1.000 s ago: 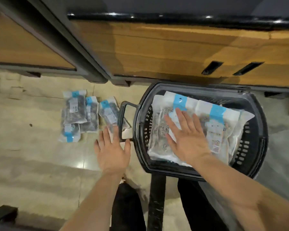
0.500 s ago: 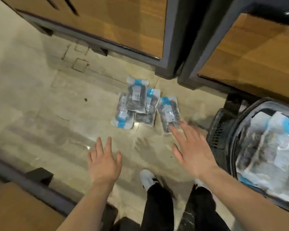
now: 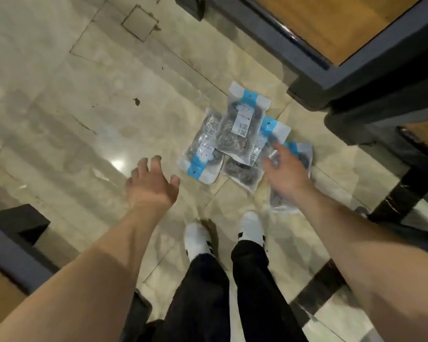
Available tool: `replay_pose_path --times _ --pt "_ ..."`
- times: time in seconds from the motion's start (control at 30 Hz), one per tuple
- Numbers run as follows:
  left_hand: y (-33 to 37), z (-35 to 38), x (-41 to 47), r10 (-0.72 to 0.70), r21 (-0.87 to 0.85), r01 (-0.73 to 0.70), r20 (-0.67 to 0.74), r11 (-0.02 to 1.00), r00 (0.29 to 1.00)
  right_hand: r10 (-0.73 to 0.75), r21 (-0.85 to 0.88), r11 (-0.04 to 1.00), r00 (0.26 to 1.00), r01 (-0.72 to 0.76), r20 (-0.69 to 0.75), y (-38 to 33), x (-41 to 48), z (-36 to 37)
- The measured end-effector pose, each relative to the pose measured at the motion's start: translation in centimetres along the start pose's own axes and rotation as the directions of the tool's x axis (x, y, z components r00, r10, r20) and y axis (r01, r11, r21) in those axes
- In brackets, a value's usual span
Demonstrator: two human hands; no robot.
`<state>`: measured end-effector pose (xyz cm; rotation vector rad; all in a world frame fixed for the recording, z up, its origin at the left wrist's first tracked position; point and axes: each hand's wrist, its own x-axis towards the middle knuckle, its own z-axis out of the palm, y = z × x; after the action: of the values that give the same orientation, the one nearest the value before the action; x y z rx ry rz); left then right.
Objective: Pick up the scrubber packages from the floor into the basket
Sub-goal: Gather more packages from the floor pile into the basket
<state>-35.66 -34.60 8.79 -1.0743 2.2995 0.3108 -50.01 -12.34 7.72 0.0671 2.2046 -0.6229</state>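
Note:
Several clear scrubber packages with blue and white headers lie in an overlapping heap on the beige floor. One package (image 3: 242, 122) lies on top, another (image 3: 203, 154) sits at the left, a third (image 3: 245, 174) lies beneath them. My right hand (image 3: 286, 174) is spread over the rightmost package (image 3: 304, 154), fingers touching it without a clear grip. My left hand (image 3: 151, 183) hovers open, just left of the heap and apart from it. The basket is out of view.
A wooden cabinet with a dark frame (image 3: 344, 77) stands close behind the heap at the upper right. Dark furniture (image 3: 13, 233) edges the lower left. My white shoes (image 3: 198, 238) stand just below the packages. Dark posts (image 3: 403, 193) stand at the right.
The view swung left, away from the basket, onto the floor heap. My right hand left the packages in the basket and came down on the rightmost floor package. My left hand neared the heap.

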Motion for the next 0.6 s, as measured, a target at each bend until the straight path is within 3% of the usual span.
replay_pose_path --times 0.23,0.37,0.47,0.6 --pt "2.8 9.2 12.4 0.074 -0.045 -0.071 0.082 0.996 0.994 0.134 0.125 0.984 0.987 -0.123 -0.085 0.6 14.4 5.8" --pt "4.4 14.5 18.6 0.059 -0.241 -0.010 0.196 0.970 0.979 0.157 0.156 0.977 0.984 -0.142 -0.086 0.9 20.0 9.8" --pt "5.0 17.1 21.1 0.060 -0.304 -0.002 0.181 0.953 0.982 0.211 0.129 0.972 0.969 -0.195 -0.129 1.9 23.0 12.4" --pt "5.0 17.3 21.8 0.043 -0.380 0.074 0.291 0.922 0.956 0.213 0.367 0.919 0.964 -0.142 -0.160 1.5 22.6 12.8"
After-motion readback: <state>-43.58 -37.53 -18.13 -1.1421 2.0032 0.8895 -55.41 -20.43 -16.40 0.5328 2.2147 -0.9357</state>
